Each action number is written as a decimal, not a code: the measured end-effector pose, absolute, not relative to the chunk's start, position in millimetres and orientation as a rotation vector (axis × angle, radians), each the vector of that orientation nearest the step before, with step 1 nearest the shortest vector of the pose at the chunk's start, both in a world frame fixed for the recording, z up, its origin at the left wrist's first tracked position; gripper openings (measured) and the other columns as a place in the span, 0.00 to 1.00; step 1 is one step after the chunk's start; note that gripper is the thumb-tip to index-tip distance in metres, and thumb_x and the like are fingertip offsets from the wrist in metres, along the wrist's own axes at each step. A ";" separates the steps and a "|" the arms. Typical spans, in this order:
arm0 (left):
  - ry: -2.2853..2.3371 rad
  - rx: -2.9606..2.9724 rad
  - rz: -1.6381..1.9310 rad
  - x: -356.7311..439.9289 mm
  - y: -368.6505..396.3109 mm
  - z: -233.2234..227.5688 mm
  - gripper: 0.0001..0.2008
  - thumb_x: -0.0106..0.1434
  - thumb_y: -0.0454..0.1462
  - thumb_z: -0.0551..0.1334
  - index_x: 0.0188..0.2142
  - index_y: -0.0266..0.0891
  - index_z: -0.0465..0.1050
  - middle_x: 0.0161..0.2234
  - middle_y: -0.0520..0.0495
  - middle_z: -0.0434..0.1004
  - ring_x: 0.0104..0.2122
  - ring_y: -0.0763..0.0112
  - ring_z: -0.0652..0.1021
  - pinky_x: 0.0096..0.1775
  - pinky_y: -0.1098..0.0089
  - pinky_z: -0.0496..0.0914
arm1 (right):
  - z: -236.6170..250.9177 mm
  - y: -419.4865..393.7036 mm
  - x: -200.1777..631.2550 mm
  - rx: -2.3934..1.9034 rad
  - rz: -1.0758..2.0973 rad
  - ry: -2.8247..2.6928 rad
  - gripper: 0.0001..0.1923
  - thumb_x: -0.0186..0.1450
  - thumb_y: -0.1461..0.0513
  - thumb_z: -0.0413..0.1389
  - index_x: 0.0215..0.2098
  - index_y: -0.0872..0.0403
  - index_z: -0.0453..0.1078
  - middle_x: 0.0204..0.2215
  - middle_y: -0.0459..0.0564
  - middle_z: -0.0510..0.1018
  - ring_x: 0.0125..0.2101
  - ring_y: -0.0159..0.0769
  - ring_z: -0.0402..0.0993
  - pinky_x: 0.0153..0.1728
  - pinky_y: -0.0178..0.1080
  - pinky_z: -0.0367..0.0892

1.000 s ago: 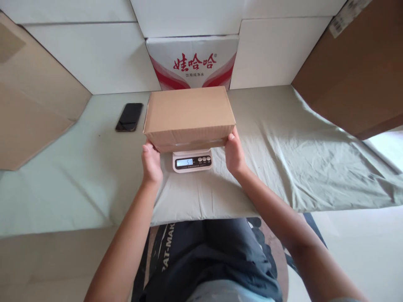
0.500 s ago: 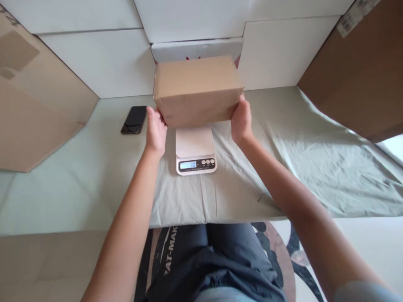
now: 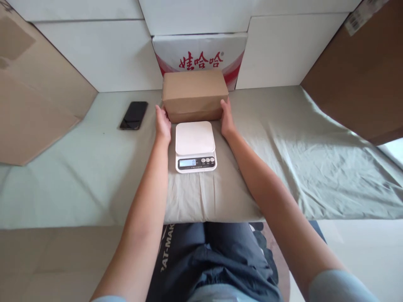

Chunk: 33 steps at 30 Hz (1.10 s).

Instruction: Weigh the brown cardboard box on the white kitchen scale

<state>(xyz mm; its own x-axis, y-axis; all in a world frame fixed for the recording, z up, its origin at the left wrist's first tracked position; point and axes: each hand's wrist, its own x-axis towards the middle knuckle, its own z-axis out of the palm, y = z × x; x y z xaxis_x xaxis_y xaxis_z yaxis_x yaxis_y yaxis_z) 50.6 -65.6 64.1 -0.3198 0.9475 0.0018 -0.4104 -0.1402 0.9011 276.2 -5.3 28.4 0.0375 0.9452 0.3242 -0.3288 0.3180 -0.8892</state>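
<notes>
both palms (image 3: 163, 124) (image 3: 226, 120) flat against a smooth rectangular cardboard box (image 3: 194, 95)

Plain brown carton (image 3: 194, 95) shut; flat on cloth behind scale (image 3: 195, 146)

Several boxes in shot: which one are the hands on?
The small plain brown box just behind the white scale. The left hand and right hand press its two ends. The red-printed white box behind it is untouched.
</notes>
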 end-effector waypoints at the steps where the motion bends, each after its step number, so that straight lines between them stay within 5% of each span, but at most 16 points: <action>1: 1.041 0.758 1.670 49.3 -65.8 62.7 0.38 0.87 0.56 0.35 0.65 0.40 0.77 0.71 0.43 0.80 0.77 0.65 0.71 0.80 0.59 0.61 | 28.0 -6.7 276.5 -0.713 1.125 -1.119 0.34 0.66 0.41 0.60 0.67 0.41 0.70 0.73 0.43 0.77 0.81 0.44 0.64 0.86 0.49 0.52; 8: 1.043 0.677 1.730 47.2 -62.3 62.2 0.32 0.88 0.49 0.38 0.66 0.42 0.79 0.65 0.43 0.86 0.75 0.62 0.75 0.78 0.58 0.67 | 30.6 -10.5 275.3 -0.727 1.178 -1.126 0.37 0.63 0.41 0.61 0.66 0.44 0.70 0.72 0.47 0.79 0.80 0.47 0.65 0.85 0.51 0.58; 21: 1.109 0.802 1.696 42.5 -53.3 46.8 0.34 0.87 0.55 0.40 0.60 0.44 0.81 0.71 0.50 0.81 0.78 0.67 0.69 0.79 0.62 0.64 | 30.3 -9.5 277.4 -0.818 1.181 -1.175 0.41 0.57 0.43 0.63 0.66 0.43 0.68 0.74 0.49 0.76 0.79 0.51 0.65 0.86 0.55 0.53; 28: 1.182 0.853 1.723 34.8 -59.1 43.7 0.37 0.85 0.58 0.41 0.73 0.39 0.72 0.84 0.40 0.56 0.82 0.67 0.62 0.80 0.65 0.57 | 26.4 -9.6 283.6 -0.876 1.168 -1.106 0.50 0.57 0.43 0.64 0.74 0.43 0.63 0.83 0.48 0.63 0.84 0.48 0.54 0.86 0.55 0.52; 33: 1.198 0.882 1.701 32.3 -61.3 43.5 0.35 0.84 0.60 0.45 0.69 0.45 0.77 0.81 0.43 0.65 0.82 0.65 0.63 0.80 0.64 0.59 | 25.3 -9.5 285.3 -0.878 1.161 -1.096 0.43 0.57 0.45 0.64 0.70 0.44 0.67 0.80 0.49 0.68 0.83 0.49 0.57 0.86 0.56 0.53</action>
<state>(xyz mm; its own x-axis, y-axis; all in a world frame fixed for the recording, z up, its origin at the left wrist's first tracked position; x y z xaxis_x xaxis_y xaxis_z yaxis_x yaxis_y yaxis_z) 32.3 -61.3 43.5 -0.3865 0.9195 0.0713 -0.2429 -0.1760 0.9540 285.3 -9.5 25.3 0.0414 0.9792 0.1988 -0.2553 0.2028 -0.9454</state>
